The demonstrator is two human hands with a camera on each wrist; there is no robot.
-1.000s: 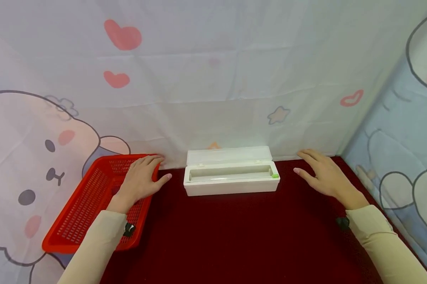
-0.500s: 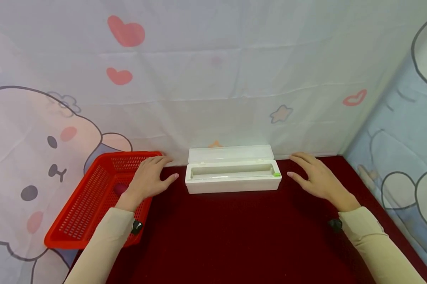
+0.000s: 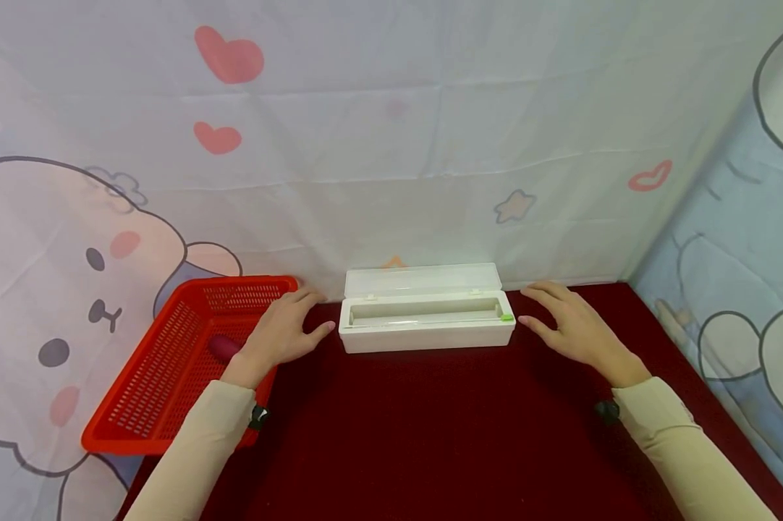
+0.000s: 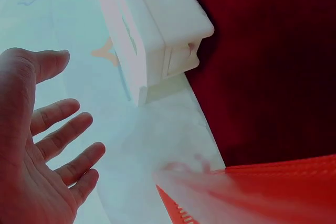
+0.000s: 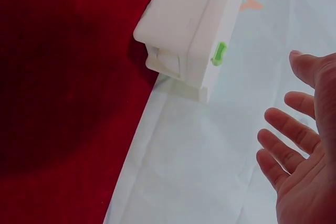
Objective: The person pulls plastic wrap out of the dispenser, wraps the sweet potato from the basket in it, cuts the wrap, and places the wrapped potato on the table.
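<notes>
A long white box (image 3: 427, 339), shaped like a cling film dispenser, stands at the back of the dark red table. Its lid (image 3: 424, 281) is raised, and a green slider (image 3: 507, 318) sits at its right end. The inner trough (image 3: 424, 312) shows from above. My left hand (image 3: 277, 336) hovers left of the box, beside the red basket, with fingers spread and nothing held. On the opposite side, my right hand (image 3: 577, 329) is apart from the box, fingers relaxed. Both wrist views show bare palms, with the box ends a short way off.
A red plastic basket (image 3: 127, 434) stands at the left, partly covered by my left arm. Inside it lies a purple oblong object (image 3: 222, 348), half hidden by my wrist. A printed cloth (image 3: 378, 145) hangs right behind the box and along the right side.
Both hands have moved inward toward the box, the left going right and the right going left. More of the purple object shows in the basket. The view has shifted slightly.
</notes>
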